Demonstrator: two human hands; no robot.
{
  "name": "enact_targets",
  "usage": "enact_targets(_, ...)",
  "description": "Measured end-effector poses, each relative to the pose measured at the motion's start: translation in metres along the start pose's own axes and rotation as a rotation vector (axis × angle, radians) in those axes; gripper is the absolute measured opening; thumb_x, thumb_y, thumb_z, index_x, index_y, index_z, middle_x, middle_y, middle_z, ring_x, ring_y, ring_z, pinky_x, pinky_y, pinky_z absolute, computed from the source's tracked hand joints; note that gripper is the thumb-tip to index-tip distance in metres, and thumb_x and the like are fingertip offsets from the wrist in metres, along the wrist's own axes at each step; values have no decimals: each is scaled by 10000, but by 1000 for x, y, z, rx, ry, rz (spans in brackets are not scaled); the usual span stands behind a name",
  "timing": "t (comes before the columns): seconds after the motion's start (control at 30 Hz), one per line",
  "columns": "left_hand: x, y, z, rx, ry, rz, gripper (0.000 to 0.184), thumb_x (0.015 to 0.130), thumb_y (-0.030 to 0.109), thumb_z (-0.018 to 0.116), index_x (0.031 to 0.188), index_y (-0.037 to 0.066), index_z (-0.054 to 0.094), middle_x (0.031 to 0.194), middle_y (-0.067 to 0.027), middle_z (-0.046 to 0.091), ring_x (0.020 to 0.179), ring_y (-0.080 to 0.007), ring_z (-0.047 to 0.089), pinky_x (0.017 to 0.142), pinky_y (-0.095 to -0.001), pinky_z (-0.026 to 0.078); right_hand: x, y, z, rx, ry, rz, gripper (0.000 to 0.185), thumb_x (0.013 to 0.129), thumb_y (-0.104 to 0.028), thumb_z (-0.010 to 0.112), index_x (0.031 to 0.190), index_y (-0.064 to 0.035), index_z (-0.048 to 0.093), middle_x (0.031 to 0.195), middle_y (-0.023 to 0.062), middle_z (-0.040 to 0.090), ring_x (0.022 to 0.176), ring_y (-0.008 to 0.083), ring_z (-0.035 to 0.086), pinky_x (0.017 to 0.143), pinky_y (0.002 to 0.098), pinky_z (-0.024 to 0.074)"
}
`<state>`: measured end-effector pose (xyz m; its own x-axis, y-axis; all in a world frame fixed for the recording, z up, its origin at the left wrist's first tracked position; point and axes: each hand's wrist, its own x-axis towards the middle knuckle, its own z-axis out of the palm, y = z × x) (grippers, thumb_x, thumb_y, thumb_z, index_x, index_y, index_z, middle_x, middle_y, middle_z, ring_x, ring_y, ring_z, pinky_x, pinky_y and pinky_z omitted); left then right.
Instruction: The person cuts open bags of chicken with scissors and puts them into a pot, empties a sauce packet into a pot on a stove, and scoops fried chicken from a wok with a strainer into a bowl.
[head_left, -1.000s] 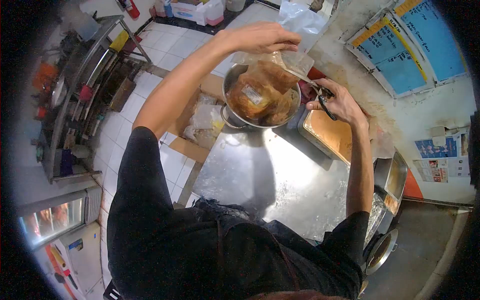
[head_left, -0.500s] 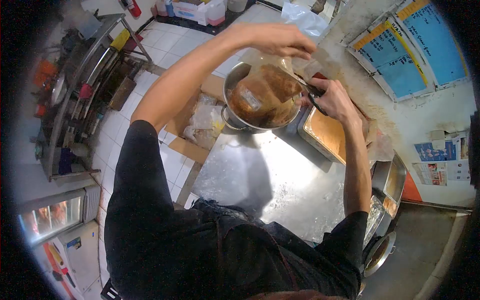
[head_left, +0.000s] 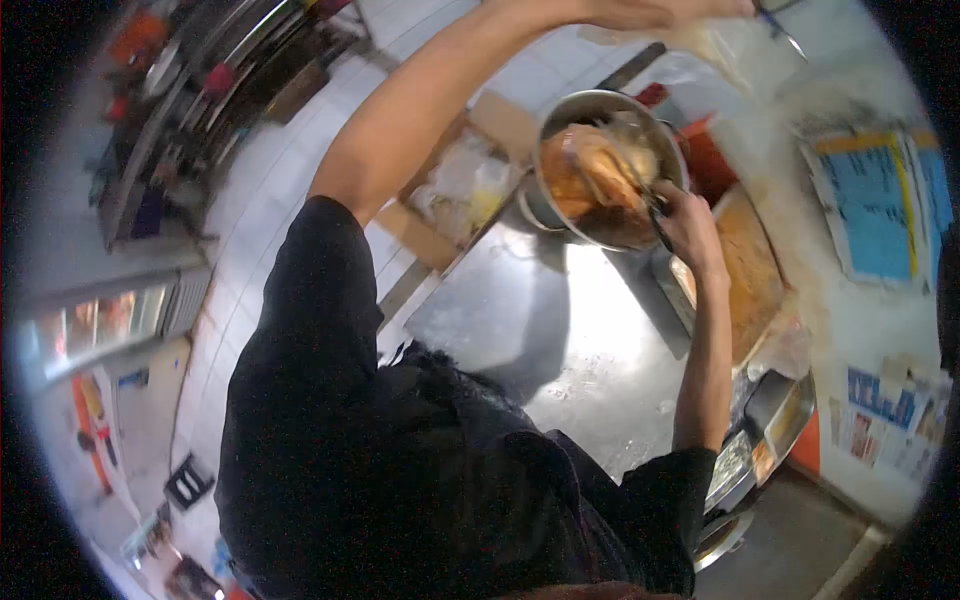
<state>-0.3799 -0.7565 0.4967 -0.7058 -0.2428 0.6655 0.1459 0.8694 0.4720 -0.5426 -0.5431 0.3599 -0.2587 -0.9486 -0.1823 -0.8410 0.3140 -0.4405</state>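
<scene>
My left hand (head_left: 690, 10) is blurred at the top edge, with its fingers partly out of view. A thin clear plastic bag (head_left: 735, 55) trails from it, up and to the right of the pot. My right hand (head_left: 690, 230) is closed around black-handled tongs (head_left: 660, 215) at the pot's right rim. Their two metal arms reach into the pot and are smeared by motion. Inside the steel pot (head_left: 533, 203) lie orange-brown pieces of food (head_left: 597, 165) that look like meat, in dark sauce.
The pot stands at the far end of a shiny metal table (head_left: 490, 290). To its right is a tray of orange-brown food (head_left: 748, 265). An open cardboard box (head_left: 425, 235) holding plastic bags sits left of the table. Papers (head_left: 868, 205) hang on the right wall.
My left hand has pulled the bag up and right, off the pot. The food now lies uncovered in the pot, and the tongs have moved in over it. The view has turned.
</scene>
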Motion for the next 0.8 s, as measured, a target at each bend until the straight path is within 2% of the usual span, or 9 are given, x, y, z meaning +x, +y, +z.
enact_targets(0.07, -54, -53, -10, 109, 322, -76, 331, 939, 319, 547, 838, 4, 564, 664, -141, 568, 605, -206, 559, 558, -373, 436, -7, 14, 13, 66, 19, 24, 339, 768, -168, 710, 1082, -46, 663, 987, 201, 677, 875, 312, 676, 762, 401, 512)
enact_targets(0.13, -122, -94, 5, 81, 453, -486, 346, 946, 345, 521, 852, 18, 586, 666, -127, 580, 586, -217, 550, 559, -342, 446, 0, 53, 31, 184, 20, 93, 370, 767, -155, 719, 1110, -30, 654, 1004, 202, 680, 887, 261, 681, 784, 360, 507)
enact_targets(0.2, -198, -131, 34, 106, 468, -718, 312, 940, 378, 509, 990, 73, 553, 814, -176, 619, 779, -330, 597, 695, -412, 452, 2, 46, 31, 216, 26, 91, 381, 772, -156, 720, 1125, -30, 650, 1008, 199, 683, 887, 237, 677, 791, 342, 502)
enact_targets(0.37, -369, -221, 136, 284, 49, -530, 535, 889, 480, 538, 1233, 70, 535, 1296, -245, 480, 1204, -364, 479, 1023, -422, 379, -4, 32, 26, 358, 1, 150, 361, 809, -159, 707, 1122, 12, 646, 998, 141, 699, 899, 176, 645, 808, 305, 485)
enact_targets(0.47, -377, -228, 157, 305, -258, -1051, 584, 879, 477, 550, 1315, 91, 499, 1446, -226, 318, 1339, -365, 328, 1121, -423, 259, -10, 29, 25, 359, 25, 151, 379, 847, -168, 712, 1177, -11, 611, 852, 42, 678, 759, 71, 582, 699, 223, 459)
enact_targets(0.63, -248, -210, 107, 156, 213, -691, 521, 858, 439, 603, 1224, 69, 572, 1311, -176, 517, 1205, -317, 504, 1021, -416, 375, -10, 23, 34, 234, 243, 166, 379, 803, -88, 701, 1172, -67, 617, 824, 80, 684, 749, 86, 599, 702, 222, 462)
enact_targets(0.7, -198, -210, 97, 96, 277, -568, 467, 865, 402, 606, 1180, 58, 593, 1237, -164, 568, 1142, -309, 548, 964, -401, 415, -12, 29, 39, 104, 214, 14, 454, 739, -65, 693, 1175, -162, 610, 866, 147, 702, 724, 211, 683, 615, 349, 506)
enact_targets(0.77, -150, -197, 93, 25, 335, -441, 413, 873, 366, 608, 1136, 47, 614, 1163, -152, 619, 1080, -301, 591, 908, -386, 455, -14, -4, 35, 47, 278, 10, 452, 709, -15, 686, 1145, -119, 626, 852, 168, 691, 759, 240, 693, 632, 349, 521)
enact_targets(0.8, -126, -182, 92, 27, 416, -313, 326, 910, 345, 564, 1022, 42, 612, 898, -133, 606, 802, -260, 568, 704, -356, 454, -17, -13, 32, 213, 192, 56, 436, 695, 2, 681, 1118, -94, 634, 854, 166, 689, 775, 258, 692, 648, 346, 528)
